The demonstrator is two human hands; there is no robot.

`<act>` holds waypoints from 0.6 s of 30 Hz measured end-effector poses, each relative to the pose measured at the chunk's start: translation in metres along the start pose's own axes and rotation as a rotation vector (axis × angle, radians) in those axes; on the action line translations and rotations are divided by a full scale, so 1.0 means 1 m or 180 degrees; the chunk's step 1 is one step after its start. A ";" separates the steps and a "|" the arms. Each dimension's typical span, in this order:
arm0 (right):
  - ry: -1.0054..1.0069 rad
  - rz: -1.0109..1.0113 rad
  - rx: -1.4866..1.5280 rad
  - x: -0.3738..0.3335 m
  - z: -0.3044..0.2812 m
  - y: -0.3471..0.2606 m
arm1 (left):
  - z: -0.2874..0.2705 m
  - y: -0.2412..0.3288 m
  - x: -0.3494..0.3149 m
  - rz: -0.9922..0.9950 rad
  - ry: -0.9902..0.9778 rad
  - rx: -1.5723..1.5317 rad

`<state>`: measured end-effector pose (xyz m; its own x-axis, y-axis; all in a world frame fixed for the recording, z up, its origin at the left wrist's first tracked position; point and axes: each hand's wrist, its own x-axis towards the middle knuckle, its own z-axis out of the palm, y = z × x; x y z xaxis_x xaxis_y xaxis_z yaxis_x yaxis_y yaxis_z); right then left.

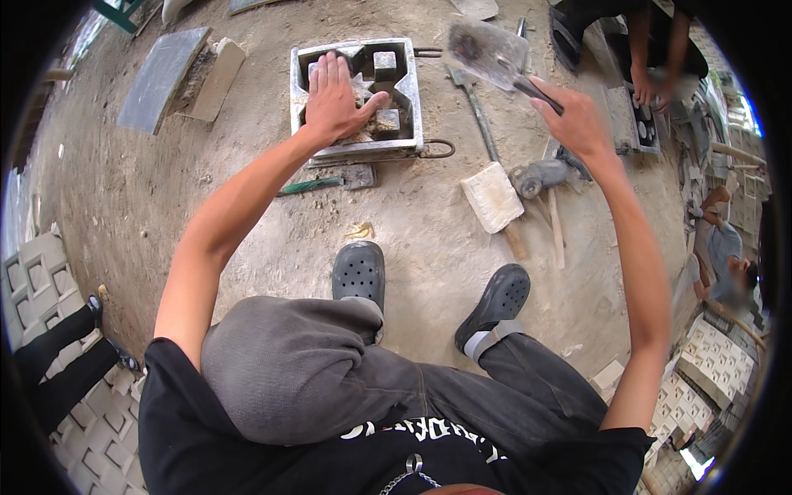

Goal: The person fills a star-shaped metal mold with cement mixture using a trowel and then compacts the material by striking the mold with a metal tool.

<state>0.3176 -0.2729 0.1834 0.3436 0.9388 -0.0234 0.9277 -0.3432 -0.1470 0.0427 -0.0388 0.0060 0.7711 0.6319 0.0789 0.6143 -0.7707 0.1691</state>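
A square metal mould with block-shaped inserts and wire loop handles lies on the ground ahead of me. My left hand rests over its left half, fingers stretched out and spread, palm down; what lies under the palm is hidden. Off to the right, my right hand grips the dark handle of a flat rectangular trowel. The trowel's grey, smeared blade is held up to the right of the mould, apart from it. Just below the mould lies a hammer with a green handle.
A long metal tool lies right of the mould, near a pale wooden mallet and further hammers. Flat slabs lean at the far left. Another person's hands work at the upper right. Patterned blocks are stacked lower right.
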 end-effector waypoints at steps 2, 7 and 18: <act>-0.0179 0.0210 -0.0082 -0.028 -0.011 0.012 | -0.001 0.008 -0.015 0.0266 -0.0150 0.0117; -0.0320 0.0564 -0.0231 -0.089 -0.015 0.047 | -0.012 0.033 -0.021 0.0509 -0.0283 -0.0529; -0.0237 0.1850 0.1005 -0.222 -0.001 0.128 | -0.030 0.072 -0.038 0.2363 -0.0529 -0.0250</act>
<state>0.3601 -0.5251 0.1711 0.7535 0.6069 -0.2528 0.5032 -0.7799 -0.3722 0.0531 -0.1160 0.0446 0.9959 -0.0750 0.0512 -0.0837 -0.9764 0.1993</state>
